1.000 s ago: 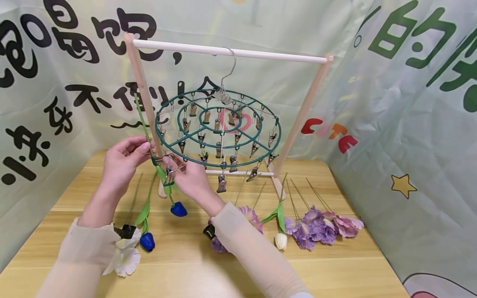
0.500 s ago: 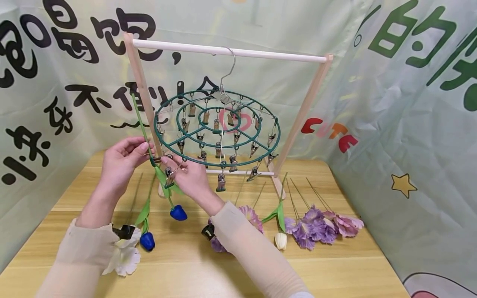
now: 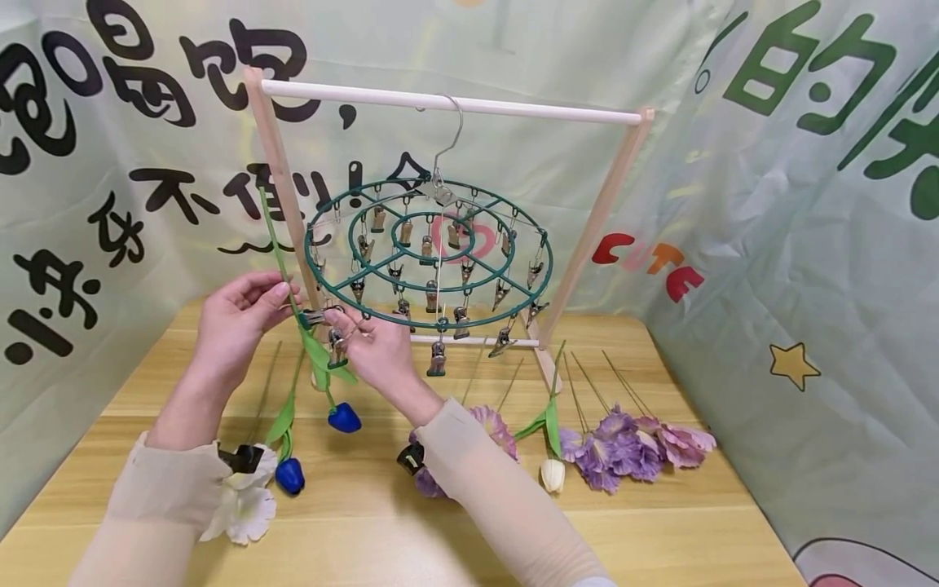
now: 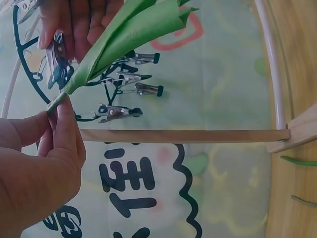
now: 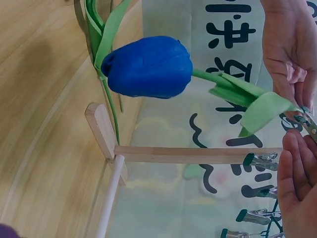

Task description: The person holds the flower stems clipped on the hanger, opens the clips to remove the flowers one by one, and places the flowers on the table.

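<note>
A blue artificial tulip (image 3: 345, 417) hangs head-down at the left of the round green clip hanger (image 3: 352, 303). My left hand (image 3: 236, 330) pinches its green stem between thumb and fingers, above the leaves. My right hand (image 3: 380, 350) grips a metal clip (image 3: 315, 316) of the hanger, whose tip meets the stem just below my left fingertips. The left wrist view shows this clip (image 4: 58, 62) against the stem at the base of the leaves (image 4: 116, 47). Close by in the right wrist view is the blue tulip head (image 5: 148, 67).
The hanger hooks onto a white rod (image 3: 455, 103) of a wooden stand (image 3: 271, 155); several clips dangle from it. On the table (image 3: 352, 530) lie another blue tulip (image 3: 289, 475), a white flower (image 3: 245, 509), a white tulip (image 3: 553, 474) and purple flowers (image 3: 616, 448).
The tulip head has swung slightly left. The clip in my right hand shows more plainly, lying level against the stem. Both hands have barely moved.
</note>
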Action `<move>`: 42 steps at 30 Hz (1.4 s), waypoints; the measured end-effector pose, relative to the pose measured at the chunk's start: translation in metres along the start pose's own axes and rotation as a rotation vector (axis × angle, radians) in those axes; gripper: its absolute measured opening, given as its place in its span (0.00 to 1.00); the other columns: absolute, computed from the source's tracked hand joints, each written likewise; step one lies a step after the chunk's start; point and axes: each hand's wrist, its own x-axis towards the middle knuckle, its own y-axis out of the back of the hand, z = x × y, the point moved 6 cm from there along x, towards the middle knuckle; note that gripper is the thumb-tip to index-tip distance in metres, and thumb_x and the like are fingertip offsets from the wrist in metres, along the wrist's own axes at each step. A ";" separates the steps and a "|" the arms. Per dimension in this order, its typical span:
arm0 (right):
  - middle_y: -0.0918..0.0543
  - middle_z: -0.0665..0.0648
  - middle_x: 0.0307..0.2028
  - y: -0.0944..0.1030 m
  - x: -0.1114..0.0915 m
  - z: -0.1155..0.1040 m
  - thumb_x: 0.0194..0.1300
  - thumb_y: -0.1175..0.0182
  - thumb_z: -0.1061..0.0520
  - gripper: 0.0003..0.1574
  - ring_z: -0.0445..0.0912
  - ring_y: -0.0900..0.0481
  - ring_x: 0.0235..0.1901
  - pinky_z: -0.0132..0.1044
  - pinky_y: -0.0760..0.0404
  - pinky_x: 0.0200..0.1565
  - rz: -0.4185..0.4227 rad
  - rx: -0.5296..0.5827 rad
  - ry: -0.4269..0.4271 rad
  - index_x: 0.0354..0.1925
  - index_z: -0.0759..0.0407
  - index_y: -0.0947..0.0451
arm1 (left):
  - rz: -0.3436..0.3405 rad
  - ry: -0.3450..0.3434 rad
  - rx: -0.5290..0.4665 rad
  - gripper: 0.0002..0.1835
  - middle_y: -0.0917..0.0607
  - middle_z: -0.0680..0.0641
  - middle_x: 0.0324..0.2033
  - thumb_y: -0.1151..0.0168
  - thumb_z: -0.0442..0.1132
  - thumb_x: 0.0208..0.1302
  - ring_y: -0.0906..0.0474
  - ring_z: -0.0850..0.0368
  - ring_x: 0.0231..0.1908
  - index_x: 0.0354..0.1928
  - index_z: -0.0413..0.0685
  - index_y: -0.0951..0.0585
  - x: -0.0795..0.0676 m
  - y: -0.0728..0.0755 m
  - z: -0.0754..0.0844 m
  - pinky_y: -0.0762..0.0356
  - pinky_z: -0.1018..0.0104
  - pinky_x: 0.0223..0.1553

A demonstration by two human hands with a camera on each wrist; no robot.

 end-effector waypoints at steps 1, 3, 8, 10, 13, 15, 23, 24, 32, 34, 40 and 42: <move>0.13 0.57 0.53 0.000 0.000 0.000 0.74 0.37 0.43 0.19 0.37 0.36 0.07 0.28 0.43 0.16 -0.003 0.009 -0.007 0.46 0.55 0.09 | -0.002 0.001 -0.006 0.06 0.11 0.49 0.38 0.36 0.29 0.71 0.12 0.60 0.40 0.47 0.38 0.17 0.000 0.001 -0.001 0.14 0.71 0.47; 0.13 0.57 0.54 0.001 -0.001 0.001 0.74 0.36 0.44 0.18 0.35 0.27 0.11 0.27 0.40 0.18 -0.006 0.023 -0.023 0.48 0.54 0.10 | -0.004 0.000 -0.018 0.06 0.11 0.48 0.38 0.36 0.29 0.71 0.12 0.60 0.39 0.47 0.37 0.18 -0.001 0.003 -0.002 0.14 0.70 0.47; 0.12 0.57 0.51 0.005 -0.003 0.004 0.73 0.34 0.43 0.19 0.32 0.22 0.18 0.27 0.38 0.19 0.010 0.061 -0.052 0.44 0.56 0.08 | -0.018 0.014 -0.056 0.06 0.11 0.47 0.40 0.36 0.29 0.71 0.12 0.60 0.41 0.47 0.37 0.18 -0.001 0.009 -0.007 0.15 0.67 0.50; 0.10 0.56 0.49 0.006 -0.003 0.005 0.72 0.33 0.44 0.19 0.32 0.20 0.22 0.26 0.33 0.22 0.015 0.094 -0.051 0.43 0.58 0.08 | -0.018 0.032 -0.060 0.06 0.11 0.47 0.41 0.36 0.29 0.71 0.12 0.60 0.42 0.47 0.37 0.18 -0.001 0.012 -0.009 0.16 0.67 0.51; 0.08 0.52 0.43 0.009 -0.005 0.007 0.71 0.32 0.42 0.20 0.32 0.15 0.31 0.26 0.26 0.28 0.031 0.131 -0.075 0.40 0.58 0.07 | -0.011 0.077 -0.044 0.05 0.11 0.48 0.40 0.37 0.28 0.72 0.12 0.61 0.42 0.46 0.40 0.17 0.001 0.019 -0.015 0.16 0.68 0.51; 0.08 0.50 0.38 0.011 -0.006 0.009 0.70 0.32 0.41 0.21 0.33 0.15 0.31 0.27 0.24 0.31 0.045 0.132 -0.083 0.39 0.57 0.08 | -0.006 0.117 -0.029 0.05 0.11 0.49 0.39 0.37 0.28 0.73 0.12 0.62 0.41 0.46 0.41 0.17 0.004 0.024 -0.021 0.15 0.69 0.50; 0.11 0.48 0.26 0.016 -0.007 0.011 0.68 0.29 0.43 0.20 0.37 0.27 0.15 0.28 0.32 0.23 0.051 0.147 -0.090 0.41 0.58 0.09 | -0.027 0.315 0.162 0.21 0.12 0.57 0.36 0.43 0.33 0.78 0.13 0.67 0.39 0.64 0.27 0.31 0.018 0.047 -0.057 0.15 0.76 0.46; 0.11 0.48 0.26 0.015 -0.007 0.011 0.68 0.29 0.43 0.19 0.37 0.29 0.15 0.28 0.32 0.22 0.047 0.151 -0.083 0.41 0.58 0.09 | -0.040 0.341 0.194 0.24 0.12 0.59 0.36 0.44 0.33 0.78 0.14 0.68 0.39 0.68 0.24 0.34 0.020 0.050 -0.062 0.16 0.76 0.46; 0.14 0.46 0.24 0.018 -0.008 0.009 0.70 0.31 0.44 0.18 0.35 0.25 0.19 0.28 0.32 0.21 0.036 0.112 -0.018 0.36 0.57 0.10 | -0.146 0.488 0.415 0.29 0.17 0.63 0.35 0.52 0.33 0.82 0.18 0.72 0.39 0.74 0.19 0.44 0.030 0.070 -0.108 0.15 0.75 0.49; 0.14 0.46 0.23 0.019 -0.008 0.009 0.71 0.31 0.44 0.18 0.36 0.25 0.18 0.28 0.33 0.20 0.037 0.116 -0.013 0.35 0.57 0.11 | -0.158 0.512 0.430 0.29 0.17 0.60 0.36 0.52 0.32 0.82 0.17 0.71 0.39 0.73 0.18 0.44 0.031 0.074 -0.117 0.15 0.74 0.48; 0.14 0.47 0.24 0.019 -0.008 0.010 0.71 0.31 0.45 0.18 0.37 0.27 0.18 0.29 0.35 0.20 0.031 0.124 -0.012 0.33 0.57 0.12 | -0.198 0.583 0.561 0.28 0.15 0.39 0.48 0.50 0.33 0.81 0.16 0.66 0.39 0.71 0.16 0.41 0.031 0.082 -0.138 0.13 0.69 0.48; 0.13 0.47 0.24 0.019 -0.008 0.010 0.71 0.32 0.45 0.18 0.37 0.27 0.18 0.29 0.36 0.20 0.026 0.130 -0.024 0.33 0.57 0.12 | -0.231 0.607 0.605 0.28 0.17 0.31 0.52 0.51 0.33 0.81 0.16 0.65 0.40 0.70 0.15 0.40 0.030 0.083 -0.144 0.13 0.67 0.48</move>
